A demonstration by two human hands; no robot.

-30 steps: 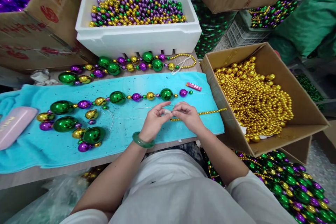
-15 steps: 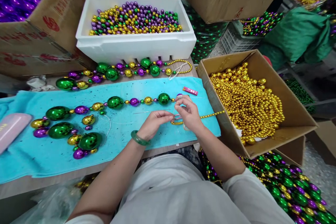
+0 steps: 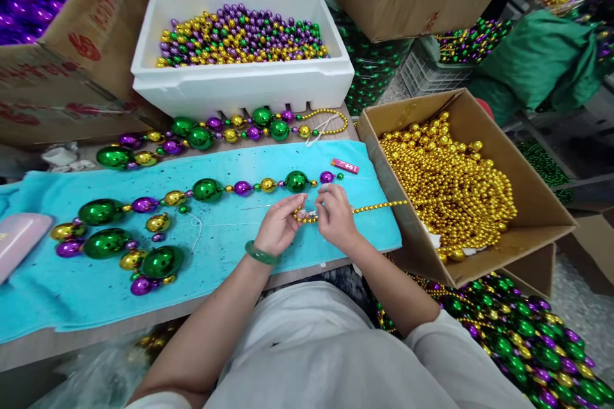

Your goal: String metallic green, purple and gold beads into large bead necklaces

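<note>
At the far left of the turquoise towel [image 3: 215, 255] that covers the worktop [image 3: 119, 326] lies a pink case [image 3: 19, 236], cut off by the frame edge. Beside it is a string of large green, purple and gold baubles [image 3: 206, 190], which curls into a loop and then runs straight towards the hands. A thin needle or wire [image 3: 259, 206] lies just left of the fingers, too fine to tell which. The left hand [image 3: 278, 227], with a green bangle [image 3: 261, 254] at its wrist, has its thumb and forefinger pressed together on the near end of the gold bead strand [image 3: 377, 207]. The right hand [image 3: 336, 217] meets it fingertip to fingertip and pinches the same strand just beside it. From that pinch the strand's long axis runs rightward and slightly away across the towel. It passes over the edge into the open cardboard box [image 3: 508, 259], where it is lost in the heap of gold beads. So the free length lies on the right hand's side, and the end lies between both hands. The fingers hide the strand's very tip and something small and white held with it, which cannot be identified.
</note>
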